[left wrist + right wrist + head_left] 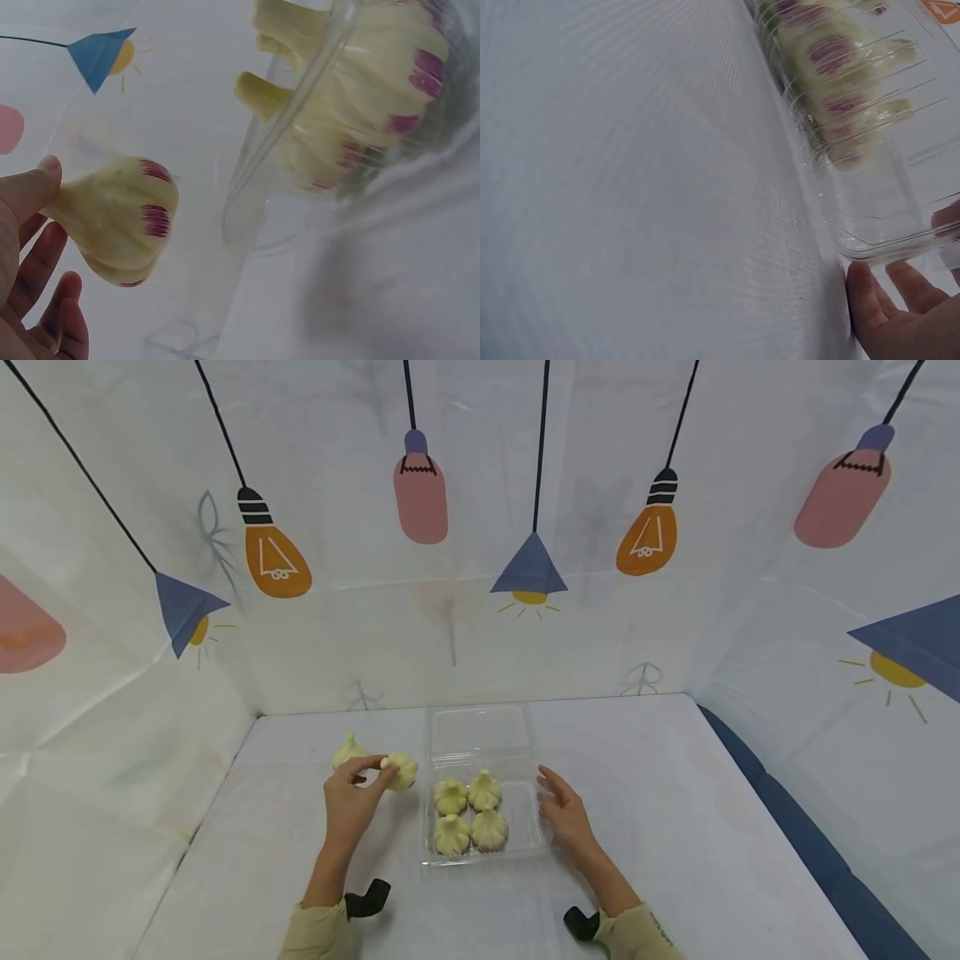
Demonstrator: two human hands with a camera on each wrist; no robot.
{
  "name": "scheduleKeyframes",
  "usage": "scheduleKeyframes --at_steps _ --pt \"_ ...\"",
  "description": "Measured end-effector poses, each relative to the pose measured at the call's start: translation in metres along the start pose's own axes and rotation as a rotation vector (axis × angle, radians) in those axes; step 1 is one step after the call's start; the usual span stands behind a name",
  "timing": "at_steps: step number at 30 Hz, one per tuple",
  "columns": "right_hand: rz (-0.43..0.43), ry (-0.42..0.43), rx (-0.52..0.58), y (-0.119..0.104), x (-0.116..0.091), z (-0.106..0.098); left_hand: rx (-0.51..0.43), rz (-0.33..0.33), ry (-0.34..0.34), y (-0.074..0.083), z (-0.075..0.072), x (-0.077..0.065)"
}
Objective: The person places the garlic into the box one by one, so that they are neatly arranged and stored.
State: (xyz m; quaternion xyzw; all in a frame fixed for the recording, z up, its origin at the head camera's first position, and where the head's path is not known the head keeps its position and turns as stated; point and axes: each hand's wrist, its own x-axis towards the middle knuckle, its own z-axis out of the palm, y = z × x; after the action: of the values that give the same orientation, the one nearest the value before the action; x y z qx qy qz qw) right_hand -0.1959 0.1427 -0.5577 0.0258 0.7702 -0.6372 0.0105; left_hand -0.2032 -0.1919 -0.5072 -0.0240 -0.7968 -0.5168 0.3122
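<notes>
My left hand pinches a garlic bulb by its stem, just left of a clear plastic box. Purple streaks mark the held bulb's root end in the left wrist view, where thumb and fingertips meet at the stem. Inside the box, several garlic bulbs sit stem up in its left and middle part, while the right part shows bare plastic. Beside the box's right wall is my right hand, its fingers loosely bent and fingertips right at the box's edge.
Another garlic bulb lies on the white table behind my left hand. The box's clear lid is folded back toward the rear wall. White sheets printed with lamps enclose the table's back and sides.
</notes>
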Motion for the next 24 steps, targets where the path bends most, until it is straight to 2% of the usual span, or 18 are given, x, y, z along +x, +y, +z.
scheduleKeyframes --at_steps 12,24 --pt "0.000 0.003 0.007 -0.002 0.000 0.001 -0.087 0.007 -0.100 0.026 0.030 0.009" --pt "0.006 0.016 0.007 -0.001 -0.001 0.006 -0.134 0.070 -0.186 0.043 0.061 0.004"
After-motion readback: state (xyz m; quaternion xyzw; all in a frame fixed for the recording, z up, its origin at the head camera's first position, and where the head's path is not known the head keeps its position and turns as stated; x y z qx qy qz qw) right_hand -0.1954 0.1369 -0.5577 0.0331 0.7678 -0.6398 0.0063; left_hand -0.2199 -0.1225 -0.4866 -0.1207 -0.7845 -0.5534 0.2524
